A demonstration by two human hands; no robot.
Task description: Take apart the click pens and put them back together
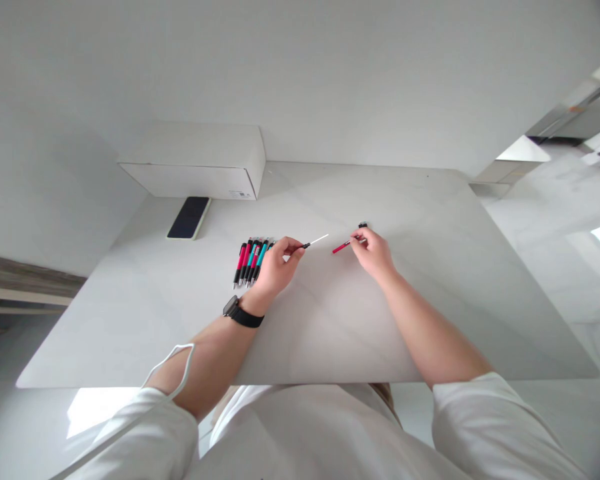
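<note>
My left hand (280,265) is closed, pinching a pen's dark end piece (306,246) from which a thin white refill (320,239) sticks out to the right. The fingers of my right hand (373,251) are closed on a red pen barrel (341,247), whose red end points down and left. Just beyond those fingers a small black piece (363,225) shows; whether it belongs to the barrel I cannot tell. Beside my left hand lies a row of several red and teal pens (249,261) with black grips, partly covered by that hand.
At the back left of the pale tabletop (430,320) stands a white box (190,180) against the wall. A dark-screened phone (189,218) lies in front of it. A white cable (183,380) loops over my left forearm, which wears a black watch (243,313).
</note>
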